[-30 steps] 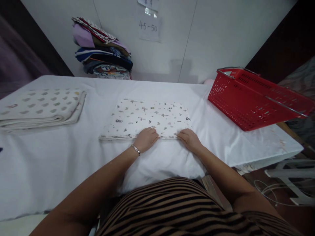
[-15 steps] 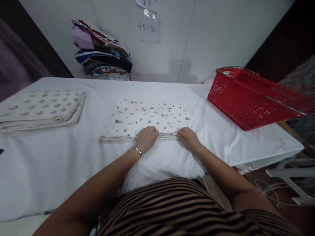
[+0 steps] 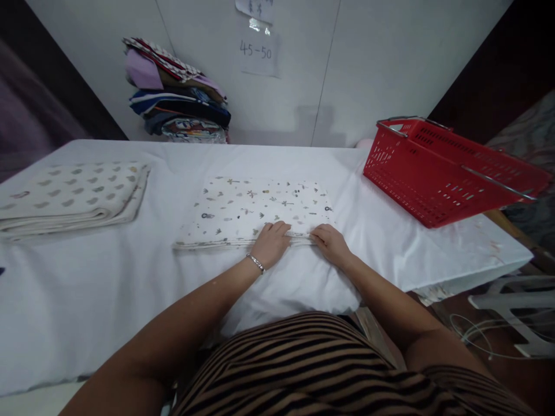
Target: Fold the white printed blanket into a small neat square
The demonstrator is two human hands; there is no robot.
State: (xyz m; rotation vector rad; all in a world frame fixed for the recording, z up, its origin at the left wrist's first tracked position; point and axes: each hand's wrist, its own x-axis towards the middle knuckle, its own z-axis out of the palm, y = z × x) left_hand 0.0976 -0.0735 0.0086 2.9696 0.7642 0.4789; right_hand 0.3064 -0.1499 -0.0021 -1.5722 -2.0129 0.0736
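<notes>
A folded white cloth (image 3: 247, 211) with small printed plants and figures lies flat on the white-covered table (image 3: 143, 289). Along its near edge, my left hand (image 3: 272, 241) has its fingers closed over the stacked layers, right of the middle. Close to the cloth's near right corner, my right hand (image 3: 330, 241) pinches the same edge between thumb and fingers. A short stretch of the layered edge shows between the two hands. The fingertips beneath the layers are hidden.
Another folded cloth (image 3: 78, 188) with grey spots lies at the table's left. A red plastic basket (image 3: 433, 173) with metal handles stands at the right. Behind the table, a pile of folded fabrics (image 3: 180, 98) rests against the wall. A white plastic stool (image 3: 511, 303) is at the lower right.
My left hand has slid a little to the right along the cloth's near edge, closer to my right hand. The right hand stays at the near right corner.
</notes>
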